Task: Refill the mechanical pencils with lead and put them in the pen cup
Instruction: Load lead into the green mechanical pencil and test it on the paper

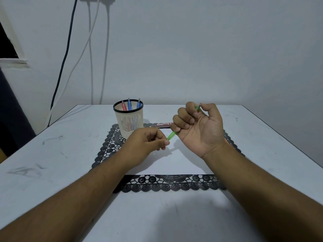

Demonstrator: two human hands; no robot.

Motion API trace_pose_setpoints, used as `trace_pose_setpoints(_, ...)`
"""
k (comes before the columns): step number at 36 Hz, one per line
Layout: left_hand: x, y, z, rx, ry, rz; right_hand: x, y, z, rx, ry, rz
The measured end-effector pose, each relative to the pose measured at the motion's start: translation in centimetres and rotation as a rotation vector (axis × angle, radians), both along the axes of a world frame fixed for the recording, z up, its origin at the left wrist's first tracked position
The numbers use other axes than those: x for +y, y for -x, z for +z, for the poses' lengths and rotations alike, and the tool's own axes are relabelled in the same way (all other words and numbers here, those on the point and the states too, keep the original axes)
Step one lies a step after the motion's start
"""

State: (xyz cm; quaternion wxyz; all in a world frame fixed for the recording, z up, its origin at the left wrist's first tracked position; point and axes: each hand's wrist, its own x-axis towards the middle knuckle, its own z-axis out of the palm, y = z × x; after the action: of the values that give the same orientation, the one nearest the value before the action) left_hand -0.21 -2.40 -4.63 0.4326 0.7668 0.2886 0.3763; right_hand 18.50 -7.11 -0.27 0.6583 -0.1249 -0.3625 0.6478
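A green mechanical pencil point(171, 135) lies slanted in my right hand point(197, 126), whose fingers curl round its barrel, palm turned up. Its lower end points at my left hand point(148, 144), which pinches finger and thumb together right at that end; what it pinches is too small to see. The cream pen cup point(129, 123) with a black rim stands at the mat's far left and holds a red pencil point(123, 106) and two blue ones point(129, 104). A dark lead case point(163, 125) with a red label lies behind my right hand.
A white sheet point(167, 163) lies on a black lace mat point(167, 185) in the middle of a white table point(52, 154). Cables point(90, 58) hang down the wall behind the table's far left. The table's right edge runs close to my right forearm.
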Motion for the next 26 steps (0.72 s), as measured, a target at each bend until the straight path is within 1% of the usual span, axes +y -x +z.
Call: trace_pose_setpoints(26, 0.02, 0.00, 0.20, -0.017, 0.029, -0.011, 0.03, -0.34, -0.36, 0.021, -0.043, 0.038)
